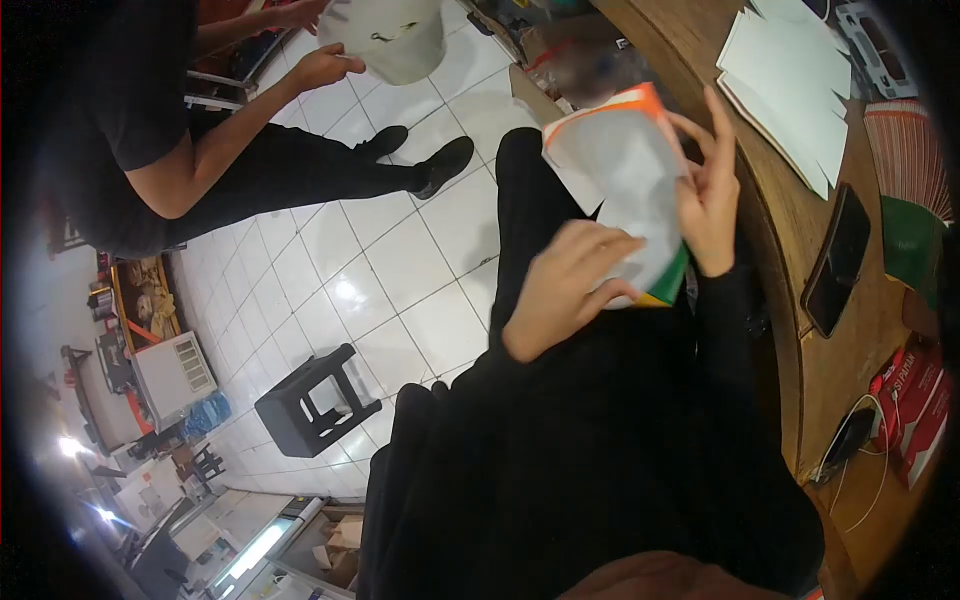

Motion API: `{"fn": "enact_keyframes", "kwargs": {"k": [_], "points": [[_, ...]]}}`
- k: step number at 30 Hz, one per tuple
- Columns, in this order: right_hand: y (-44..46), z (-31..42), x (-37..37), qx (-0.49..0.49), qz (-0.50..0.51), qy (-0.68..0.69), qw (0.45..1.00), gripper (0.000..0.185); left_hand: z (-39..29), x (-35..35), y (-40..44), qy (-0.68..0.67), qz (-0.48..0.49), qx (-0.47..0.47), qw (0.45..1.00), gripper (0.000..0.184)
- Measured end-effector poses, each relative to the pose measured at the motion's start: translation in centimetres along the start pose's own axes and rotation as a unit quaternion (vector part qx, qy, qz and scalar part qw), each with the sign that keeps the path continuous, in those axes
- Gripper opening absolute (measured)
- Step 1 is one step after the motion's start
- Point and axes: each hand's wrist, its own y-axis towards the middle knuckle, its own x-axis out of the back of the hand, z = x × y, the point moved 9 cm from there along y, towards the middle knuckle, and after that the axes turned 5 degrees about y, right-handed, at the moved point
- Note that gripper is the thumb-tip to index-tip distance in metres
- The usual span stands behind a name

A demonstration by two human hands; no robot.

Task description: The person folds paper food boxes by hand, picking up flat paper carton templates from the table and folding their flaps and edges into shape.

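A white paper piece with orange, green and yellow edges (640, 185) lies over the lap, tilted between both hands. My left hand (565, 290) rests on its lower part, fingers bent together over the paper near the yellow corner. Against the paper's right side is my right hand (712, 190), its fingers apart and pointing up, with the thumb side hidden behind or along the edge. Just right of that hand, on the wooden table (775, 215), sit white cut sheets (785, 95) and a black phone (838, 260).
Another person (250, 165) stands at the upper left holding a white bucket (400, 45). A dark stool (318, 400) is on the tiled floor. Striped stacked papers (905, 150), a red packet (915, 410) and a white cable (880, 470) lie at the right.
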Motion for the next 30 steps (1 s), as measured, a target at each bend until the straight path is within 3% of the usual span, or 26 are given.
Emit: {"fn": "enact_keyframes", "kwargs": {"k": [1,2,3,5,6,7,8,9,10,12,13,14,16,18,20,22,23,24,26,27,28,30], "points": [[0.2,0.2,0.2,0.001,0.046,0.037,0.998,0.08,0.2,2.7,0.1,0.036,-0.089,-0.02,0.995,0.042],[0.1,1.0,0.3,0.027,0.069,0.045,0.996,0.083,1.1,5.2,-0.2,0.036,-0.163,0.037,0.985,0.064],[-0.4,1.3,-0.5,0.017,0.108,0.06,0.992,0.082,0.9,5.2,0.3,0.036,-0.163,0.035,0.985,0.064],[-1.4,2.0,-3.0,0.033,0.2,0.013,0.979,0.08,2.7,5.0,1.5,-0.164,-0.187,0.096,0.964,0.074],[-2.5,2.7,-4.2,0.05,0.197,-0.046,0.978,0.066,3.5,4.6,2.1,-0.263,-0.195,0.12,0.937,0.08],[-3.6,3.4,-4.8,0.092,0.173,-0.023,0.98,0.066,3.8,4.1,1.9,-0.273,-0.191,0.121,0.935,0.074],[-3.9,3.5,-4.6,0.119,0.16,-0.014,0.98,0.066,4.3,4.7,1.4,-0.254,-0.27,0.137,0.919,0.062],[-4.4,3.5,-4.4,0.146,0.147,-0.005,0.978,0.067,4.4,4.8,1.0,-0.19,-0.282,0.172,0.924,0.061],[-3.9,2.5,-3.6,0.078,0.148,0.105,0.98,0.07,4.5,4.9,0.6,-0.125,-0.294,0.207,0.925,0.064],[-3.7,2.8,-2.5,0.079,0.086,0.05,0.992,0.043,2.7,3.1,1.1,-0.057,-0.249,0.127,0.959,0.058],[-3.6,3.0,-2.0,0.076,0.055,0.023,0.995,0.033,2.4,2.8,1.1,-0.057,-0.249,0.121,0.959,0.058],[-3.7,3.8,-2.0,0.141,0.022,-0.129,0.981,0.024,2.5,2.5,1.4,-0.039,-0.241,0.136,0.96,0.046],[-3.8,5.4,-2.4,0.186,-0.039,-0.149,0.97,0.016,2.3,2.2,1.8,-0.026,-0.231,0.14,0.963,0.037],[-3.2,6.3,-2.0,0.22,-0.034,-0.216,0.951,0.013,3.6,1.7,1.5,-0.102,-0.239,0.183,0.948,0.042],[-2.7,6.6,0.9,0.2,-0.144,-0.164,0.955,0.016,2.8,1.8,2.2,-0.244,-0.237,0.156,0.927,0.052],[-2.8,6.7,4.1,0.184,-0.242,-0.094,0.948,0.027,2.2,0.5,2.4,-0.203,-0.101,0.169,0.959,0.048],[-2.7,7.0,4.4,0.186,-0.232,-0.098,0.95,0.025,2.9,-1.4,1.6,-0.218,-0.017,0.184,0.958,0.043],[-2.7,7.2,4.4,0.184,-0.22,-0.1,0.953,0.024,2.9,-1.5,1.8,-0.222,-0.006,0.181,0.958,0.043],[-1.5,7.1,2.8,0.132,-0.083,0.034,0.987,0.022,4.6,0.1,0.9,-0.078,-0.072,0.287,0.952,0.04],[-1.4,6.0,1.5,0.0,-0.014,0.084,0.996,0.027,5.5,1.4,0.4,-0.15,-0.178,0.315,0.92,0.042],[-1.8,5.2,0.7,-0.016,0.034,0.047,0.998,0.024,5.2,3.2,0.3,-0.159,-0.276,0.283,0.905,0.044],[-3.0,3.9,-0.1,-0.053,0.142,-0.067,0.986,0.021,3.9,4.2,1.8,-0.172,-0.274,0.197,0.925,0.043]]}}
